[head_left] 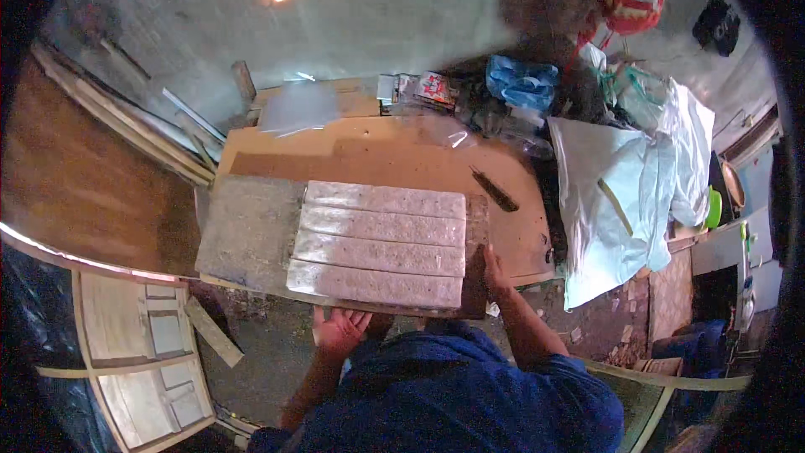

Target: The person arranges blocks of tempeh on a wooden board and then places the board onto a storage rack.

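Several long, pale blocks (pixel 377 243) lie side by side in a flat stack, with a shiny, clear-looking wrap over them. Under them is a worn, dark wooden board (pixel 476 235), its near edge overhanging the worktable. My left hand (pixel 340 331) is palm up at that near edge, fingers stretched out and touching or just below it. At the board's right edge, my right hand (pixel 496 275) holds the side, fingers partly hidden. A grey, worn slab (pixel 247 226) sits left of the blocks; whether it is part of the board I cannot tell.
The tan worktable (pixel 402 147) carries a dark brush-like tool (pixel 495 190), clear plastic sheets (pixel 300 109), small packets (pixel 432 88) and a blue plastic bag (pixel 521 82). White sacks (pixel 612 193) stand at its right. A wooden panel frame (pixel 142 361) and a loose plank (pixel 212 331) are at lower left.
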The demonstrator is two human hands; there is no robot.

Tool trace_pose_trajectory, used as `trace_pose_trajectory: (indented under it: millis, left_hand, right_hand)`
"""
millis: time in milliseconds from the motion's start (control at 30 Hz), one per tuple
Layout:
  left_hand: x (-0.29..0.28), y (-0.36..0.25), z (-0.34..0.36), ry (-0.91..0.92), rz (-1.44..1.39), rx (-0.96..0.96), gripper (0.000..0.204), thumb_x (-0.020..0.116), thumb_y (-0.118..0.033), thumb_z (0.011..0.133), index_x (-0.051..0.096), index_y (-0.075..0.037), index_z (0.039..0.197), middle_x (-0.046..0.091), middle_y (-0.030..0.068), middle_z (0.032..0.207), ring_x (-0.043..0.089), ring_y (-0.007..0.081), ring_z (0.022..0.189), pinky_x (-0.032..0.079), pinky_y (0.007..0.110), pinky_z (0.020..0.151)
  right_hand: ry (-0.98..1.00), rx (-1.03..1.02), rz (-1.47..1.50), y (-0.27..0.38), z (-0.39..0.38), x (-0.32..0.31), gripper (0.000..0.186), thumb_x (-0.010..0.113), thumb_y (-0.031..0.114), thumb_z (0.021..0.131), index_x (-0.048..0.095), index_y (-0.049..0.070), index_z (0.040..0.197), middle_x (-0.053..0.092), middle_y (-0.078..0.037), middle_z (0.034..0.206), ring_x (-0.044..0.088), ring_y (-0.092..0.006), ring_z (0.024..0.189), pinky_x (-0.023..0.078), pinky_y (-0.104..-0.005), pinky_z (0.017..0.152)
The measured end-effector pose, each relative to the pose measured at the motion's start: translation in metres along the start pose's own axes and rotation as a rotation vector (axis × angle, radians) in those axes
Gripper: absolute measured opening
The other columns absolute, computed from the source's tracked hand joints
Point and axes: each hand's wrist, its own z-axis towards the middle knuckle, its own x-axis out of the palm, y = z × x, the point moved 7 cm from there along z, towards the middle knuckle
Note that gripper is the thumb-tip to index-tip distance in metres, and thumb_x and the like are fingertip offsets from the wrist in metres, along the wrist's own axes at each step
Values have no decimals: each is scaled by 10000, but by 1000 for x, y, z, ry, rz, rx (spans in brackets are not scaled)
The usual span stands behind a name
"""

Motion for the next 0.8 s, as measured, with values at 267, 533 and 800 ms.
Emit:
trace_pose_trajectory:
  millis: [267,533,800]
  left_hand:
    - [1,7,-24,77,-65,35,848,433,-753,850,352,-98,1384,353,185,1435,375,393,1315,251,573,1130]
    - [-8,6,-31,55,69,78,814,442,-700,883,346,-53,1367,332,189,1441,417,411,1287,311,565,1098]
    - [4,8,-36,-37,109,71,647,404,-576,963,372,-28,1305,394,202,1383,407,408,1303,349,542,1080]
  right_hand:
    - [-94,-278,-1163,40,29,-1,424,420,376,995,636,20,1076,658,-204,834,653,-382,783,527,-485,687]
    - [-103,-278,-1626,73,27,35,419,476,355,961,630,11,1145,677,-241,837,680,-406,781,538,-506,639]
    - [-240,-640,-1554,112,38,21,487,599,448,874,640,43,1140,676,-218,911,666,-398,855,536,-485,714]
